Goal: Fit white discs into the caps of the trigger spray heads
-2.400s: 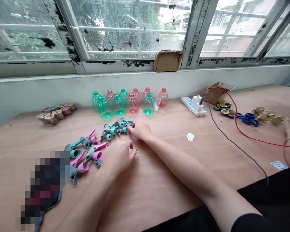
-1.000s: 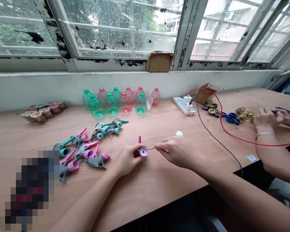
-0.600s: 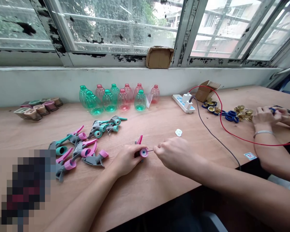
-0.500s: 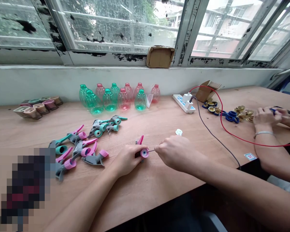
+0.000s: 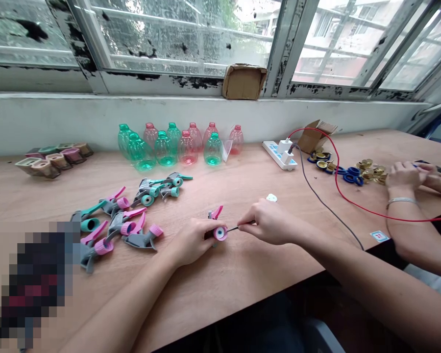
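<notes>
My left hand (image 5: pixel 193 239) is closed around a trigger spray head (image 5: pixel 220 233) with a grey body, pink trigger and pink collar. The collar's round opening faces me, showing a white and dark centre. In my right hand (image 5: pixel 272 223) a thin dark tool (image 5: pixel 233 229) is pinched between the fingers; its exact kind is too small to tell. Its tip touches or nearly touches the collar's right edge. Left of my hands lie several more trigger spray heads, some with pink parts (image 5: pixel 141 238) and others with teal parts (image 5: pixel 149 196).
Green bottles (image 5: pixel 166 151) and pink clear bottles (image 5: pixel 187 151) stand along the wall. A power strip (image 5: pixel 279 154) has red and grey cables crossing the table. Blue and gold parts (image 5: pixel 353 175) lie near another person's hands (image 5: pixel 404 176). Spray bottle shells (image 5: pixel 53 159) sit far left.
My right hand has turned and shifted slightly up, showing more of the tool between its fingers. My left hand and the spray head stay almost in place; the view has tilted slightly.
</notes>
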### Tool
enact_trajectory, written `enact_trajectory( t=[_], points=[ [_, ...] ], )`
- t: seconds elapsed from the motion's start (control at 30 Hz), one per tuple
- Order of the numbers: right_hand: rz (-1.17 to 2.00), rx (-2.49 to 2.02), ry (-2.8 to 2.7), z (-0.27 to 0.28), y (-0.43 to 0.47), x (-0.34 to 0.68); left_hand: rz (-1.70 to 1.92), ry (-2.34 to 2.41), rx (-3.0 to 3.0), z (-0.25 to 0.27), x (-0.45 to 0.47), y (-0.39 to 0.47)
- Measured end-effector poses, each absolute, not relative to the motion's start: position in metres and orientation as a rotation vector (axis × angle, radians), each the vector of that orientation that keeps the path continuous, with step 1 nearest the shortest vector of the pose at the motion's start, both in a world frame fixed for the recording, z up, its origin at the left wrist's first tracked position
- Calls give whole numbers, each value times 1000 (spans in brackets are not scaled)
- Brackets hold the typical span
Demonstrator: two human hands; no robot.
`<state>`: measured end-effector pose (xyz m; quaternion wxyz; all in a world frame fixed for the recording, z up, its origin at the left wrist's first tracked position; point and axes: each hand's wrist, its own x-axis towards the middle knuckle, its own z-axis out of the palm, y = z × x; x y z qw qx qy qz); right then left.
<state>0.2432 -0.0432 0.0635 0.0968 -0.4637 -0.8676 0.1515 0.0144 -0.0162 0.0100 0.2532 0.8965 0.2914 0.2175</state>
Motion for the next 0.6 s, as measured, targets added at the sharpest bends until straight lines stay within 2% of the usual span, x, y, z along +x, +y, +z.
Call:
enact_trajectory(
  t=[0.2, 0.4, 0.6],
  points=[
    [677, -1314, -2326, 35, -52, 247, 595, 873, 2369, 11, 14, -17],
    [442, -1415, -2057, 11, -72, 233, 685, 968, 2310, 6, 15, -15],
    [786, -1336, -1904, 2, -64, 236, 699, 947, 2249, 7, 16, -17]
  ],
)
